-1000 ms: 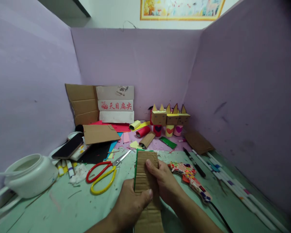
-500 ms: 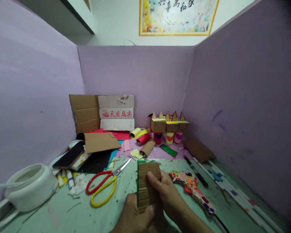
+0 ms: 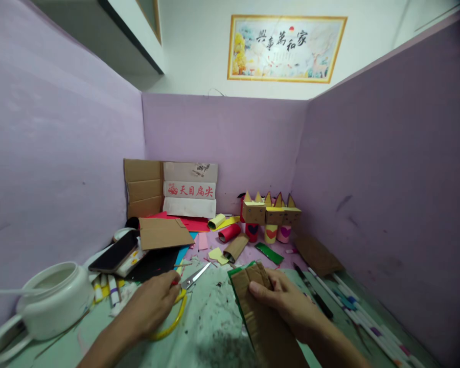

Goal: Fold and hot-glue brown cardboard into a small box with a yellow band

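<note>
And the right hand (image 3: 287, 302) pinches the cardboard strip (image 3: 270, 327), thumb on top, fingers behind; left hand (image 3: 151, 302) curls over the scissors (image 3: 182, 295), actual grip hidden.

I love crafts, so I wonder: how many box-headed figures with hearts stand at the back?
3, in a row: red-bodied figure left, yellow-bodied figure middle, pink-bodied figure right. More could be hidden behind them.

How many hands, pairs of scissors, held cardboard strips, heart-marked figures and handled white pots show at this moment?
Hands (left hand, right hand): 2
Pairs of scissors: 1
Held cardboard strips: 1
Heart-marked figures: 3
Handled white pots: 1
Total: 8
</note>
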`<action>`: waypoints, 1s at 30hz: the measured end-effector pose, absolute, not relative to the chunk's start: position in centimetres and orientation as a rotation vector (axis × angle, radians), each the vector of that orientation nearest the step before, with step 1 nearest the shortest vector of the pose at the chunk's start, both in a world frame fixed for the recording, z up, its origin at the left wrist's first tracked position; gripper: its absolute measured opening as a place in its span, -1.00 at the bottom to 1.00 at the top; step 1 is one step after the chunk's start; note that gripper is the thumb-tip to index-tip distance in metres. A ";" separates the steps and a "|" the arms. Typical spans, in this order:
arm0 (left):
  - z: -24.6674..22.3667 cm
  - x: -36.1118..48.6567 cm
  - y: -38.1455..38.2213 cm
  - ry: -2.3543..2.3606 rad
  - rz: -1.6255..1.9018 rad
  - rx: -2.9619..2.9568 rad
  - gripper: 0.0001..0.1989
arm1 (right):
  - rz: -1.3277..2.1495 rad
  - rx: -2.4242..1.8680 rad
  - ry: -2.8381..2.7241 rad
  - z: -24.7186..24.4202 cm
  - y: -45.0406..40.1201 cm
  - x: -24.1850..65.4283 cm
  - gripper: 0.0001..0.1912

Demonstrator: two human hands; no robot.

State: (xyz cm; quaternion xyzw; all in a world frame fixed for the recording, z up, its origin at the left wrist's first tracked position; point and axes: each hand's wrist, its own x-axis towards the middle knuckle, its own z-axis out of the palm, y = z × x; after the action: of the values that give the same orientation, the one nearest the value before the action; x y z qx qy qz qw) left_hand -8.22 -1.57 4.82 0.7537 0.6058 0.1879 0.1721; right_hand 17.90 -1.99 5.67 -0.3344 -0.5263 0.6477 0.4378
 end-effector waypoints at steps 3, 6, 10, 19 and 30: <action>3.7 -9.8 -1.5 1.877 0.213 2.200 -0.67 | 1.633 -0.847 -1.371 6.0 -2.0 18.3 -0.73; 2.6 -9.2 -1.7 1.886 0.124 2.250 -0.51 | 1.695 -0.887 -1.344 6.2 -1.9 18.3 -0.72; 2.2 -7.9 -0.9 1.936 0.099 2.219 -0.42 | 1.718 -0.838 -1.383 5.8 -1.8 18.3 -0.73; 3.7 -9.6 -1.2 1.580 0.672 1.654 -0.54 | 1.631 -0.764 -1.481 5.2 -2.0 18.3 -0.67; 5.2 -8.0 -7.2 1.674 0.754 2.290 -0.66 | 1.527 -0.781 -1.502 5.7 -2.7 18.4 -0.66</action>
State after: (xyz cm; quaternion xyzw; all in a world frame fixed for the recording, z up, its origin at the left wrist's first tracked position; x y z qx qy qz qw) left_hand -8.04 -7.17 5.24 0.7761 0.5672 0.2554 0.1032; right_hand 18.35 -2.74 5.73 -0.3113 -0.5986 0.6086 0.4176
